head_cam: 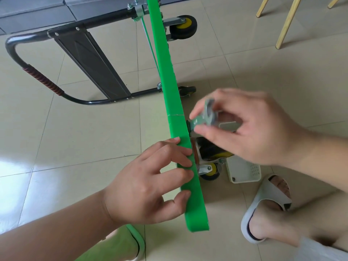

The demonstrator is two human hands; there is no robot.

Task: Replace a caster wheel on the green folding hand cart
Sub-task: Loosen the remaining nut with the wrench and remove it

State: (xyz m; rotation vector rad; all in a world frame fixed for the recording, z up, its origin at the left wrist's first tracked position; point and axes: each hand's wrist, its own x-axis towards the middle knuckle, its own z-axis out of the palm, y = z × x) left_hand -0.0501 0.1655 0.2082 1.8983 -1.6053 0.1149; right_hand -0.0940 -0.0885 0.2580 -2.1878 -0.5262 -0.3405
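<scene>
Wheel bolt on the green cart [169, 87] was being worked, I think.
Left hand [150, 187] gripped the cart's top edge. Right hand [254, 129] pinched a blurry wrench [204, 117] against the cart, just above the caster wheel [209, 171]; next it probably needed steady turns.

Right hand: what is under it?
Under the right hand, pinching a grey metal part, a black caster wheel with a yellow hub shows next to the green deck, beside a white perforated tray. The hand covers most of another black-and-yellow part above it.
</scene>
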